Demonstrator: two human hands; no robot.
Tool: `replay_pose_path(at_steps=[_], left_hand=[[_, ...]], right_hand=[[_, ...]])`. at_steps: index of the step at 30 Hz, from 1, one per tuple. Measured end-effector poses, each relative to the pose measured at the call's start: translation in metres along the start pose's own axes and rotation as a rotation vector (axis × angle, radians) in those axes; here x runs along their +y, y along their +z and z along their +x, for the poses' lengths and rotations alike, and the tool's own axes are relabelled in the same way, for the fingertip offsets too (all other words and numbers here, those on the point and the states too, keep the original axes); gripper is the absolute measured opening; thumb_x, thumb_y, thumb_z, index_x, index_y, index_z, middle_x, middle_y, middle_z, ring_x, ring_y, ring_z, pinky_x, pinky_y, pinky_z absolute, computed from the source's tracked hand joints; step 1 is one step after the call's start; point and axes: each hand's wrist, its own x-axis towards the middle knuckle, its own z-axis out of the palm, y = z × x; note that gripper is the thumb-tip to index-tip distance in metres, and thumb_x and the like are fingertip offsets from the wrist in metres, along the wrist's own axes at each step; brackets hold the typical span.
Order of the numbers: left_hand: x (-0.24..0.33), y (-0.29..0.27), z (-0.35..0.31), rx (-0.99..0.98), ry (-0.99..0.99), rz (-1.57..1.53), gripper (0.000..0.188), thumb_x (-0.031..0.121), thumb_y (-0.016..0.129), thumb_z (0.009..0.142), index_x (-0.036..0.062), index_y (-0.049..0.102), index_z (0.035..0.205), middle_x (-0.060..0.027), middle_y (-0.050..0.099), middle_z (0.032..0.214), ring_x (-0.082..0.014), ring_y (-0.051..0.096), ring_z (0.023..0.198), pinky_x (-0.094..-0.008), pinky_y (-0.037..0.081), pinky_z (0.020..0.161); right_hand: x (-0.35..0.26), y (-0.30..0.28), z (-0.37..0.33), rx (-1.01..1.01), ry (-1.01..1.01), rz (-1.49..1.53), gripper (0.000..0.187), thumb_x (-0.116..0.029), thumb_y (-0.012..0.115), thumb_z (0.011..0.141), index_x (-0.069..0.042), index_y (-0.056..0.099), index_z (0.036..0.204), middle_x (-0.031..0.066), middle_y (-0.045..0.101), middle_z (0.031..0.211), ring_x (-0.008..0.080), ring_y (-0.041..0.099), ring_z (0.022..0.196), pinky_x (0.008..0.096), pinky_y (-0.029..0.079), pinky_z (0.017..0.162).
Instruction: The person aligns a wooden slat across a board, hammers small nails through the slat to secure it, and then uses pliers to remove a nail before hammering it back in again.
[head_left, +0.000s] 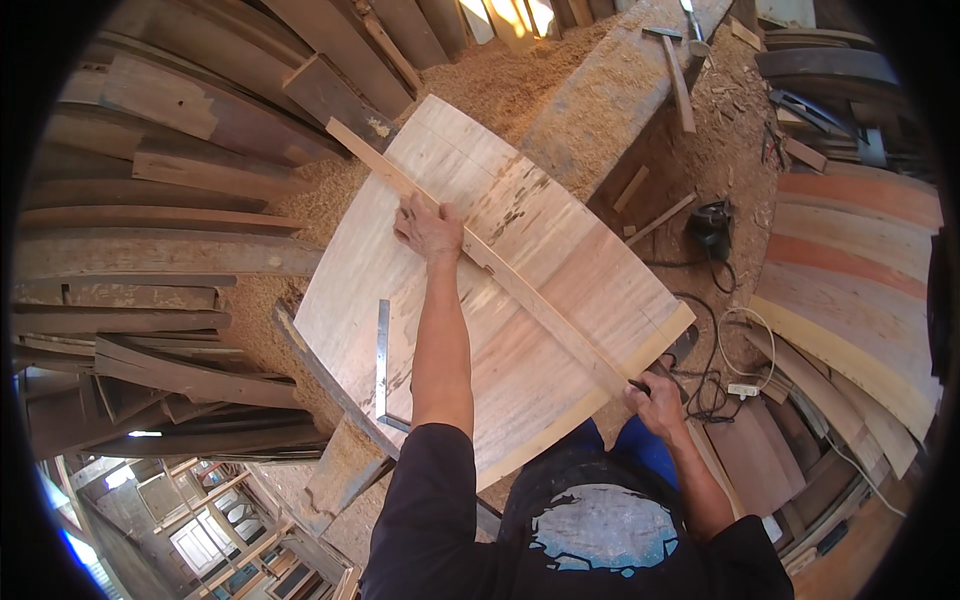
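Note:
A wide, pale wooden panel (560, 235) lies before me, with dark streaks in its grain. Across it runs a long, narrow wooden strip (545, 312), from the far left down to the near right edge. My left hand (430, 232) holds the strip down against the panel, thumb and fingertips bent over it. At the strip's near right end, my right hand (657, 402) is closed round a slim dark marking tool (638, 386) that looks like a pencil; its tip is too small to make out. A metal try square (383, 360) rests on the panel, left of my left forearm.
Rough planks (170, 250) are stacked along the left. Sawdust covers a beam (600, 110) beyond the panel, where a hammer (675, 80) lies. On the right are a dark power tool (710, 228), cables, a white socket strip (743, 390) and jointed boards (850, 270).

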Motion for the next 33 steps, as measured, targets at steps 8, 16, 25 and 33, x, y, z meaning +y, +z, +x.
replay_pose_path(at_steps=[8, 16, 25, 33], left_hand=[[0.009, -0.008, 0.018, 0.042, 0.085, 0.031, 0.033, 0.024, 0.061, 0.085, 0.0016, 0.055, 0.109, -0.0205, 0.062, 0.118, -0.0383, 0.048, 0.120, -0.0532, 0.029, 0.111], [-0.003, 0.016, 0.034, 0.188, 0.047, -0.029, 0.039, 0.015, 0.062, 0.085, -0.0005, 0.054, 0.119, -0.0225, 0.053, 0.130, -0.0429, 0.047, 0.123, -0.0561, 0.032, 0.110], [-0.003, 0.007, 0.042, 0.069, 0.129, 0.073, 0.059, 0.017, 0.062, 0.085, -0.0013, 0.045, 0.139, -0.0284, 0.044, 0.143, -0.0472, 0.038, 0.134, -0.0579, 0.026, 0.116], [-0.004, 0.007, 0.045, 0.076, 0.124, -0.026, 0.055, 0.016, 0.064, 0.083, -0.0028, 0.050, 0.133, -0.0325, 0.041, 0.144, -0.0485, 0.037, 0.135, -0.0577, 0.026, 0.116]], right_hand=[[0.002, -0.001, 0.001, 0.002, 0.003, 0.020, 0.029, -0.025, 0.069, 0.085, 0.000, 0.073, 0.099, 0.0242, 0.071, 0.085, 0.0398, 0.070, 0.085, 0.0451, 0.053, 0.078], [-0.009, -0.004, 0.002, -0.051, 0.017, -0.026, 0.028, -0.022, 0.069, 0.087, 0.002, 0.072, 0.099, 0.0227, 0.072, 0.085, 0.0344, 0.072, 0.081, 0.0411, 0.054, 0.075], [-0.016, -0.006, 0.002, -0.056, 0.019, -0.003, 0.027, -0.020, 0.067, 0.086, 0.001, 0.075, 0.101, 0.0192, 0.073, 0.081, 0.0292, 0.073, 0.076, 0.0383, 0.055, 0.072], [-0.011, -0.009, 0.004, -0.099, 0.035, 0.006, 0.029, -0.019, 0.068, 0.087, 0.002, 0.073, 0.106, 0.0192, 0.075, 0.088, 0.0299, 0.074, 0.082, 0.0387, 0.055, 0.077]])
